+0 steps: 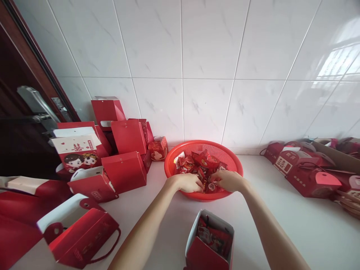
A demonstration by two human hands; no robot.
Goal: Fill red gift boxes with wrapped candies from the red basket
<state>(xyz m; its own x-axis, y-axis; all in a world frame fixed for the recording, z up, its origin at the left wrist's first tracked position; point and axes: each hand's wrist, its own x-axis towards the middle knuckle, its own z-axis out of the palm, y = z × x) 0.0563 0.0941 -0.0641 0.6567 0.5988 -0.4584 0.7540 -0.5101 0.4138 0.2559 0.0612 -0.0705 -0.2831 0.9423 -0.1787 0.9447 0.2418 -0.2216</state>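
Note:
A round red plastic basket (237,159) with perforated walls stands near the tiled wall, holding red wrapped packets (206,159). Both my hands reach over its front rim. My left hand (191,182) is on the left, its fingers curled down among the packets. On the right, my right hand (228,180) has its fingers bent at the packets; what either hand grips is too small to make out. Close in front of me stands an open red box (206,255) with wrapped packets inside.
Several open red boxes (128,137) crowd the left side, one with a rope handle (87,236) nearer me. Closed red gift boxes (312,182) stand at the right, beside another person's hand (348,202). A door handle (38,103) is at the far left.

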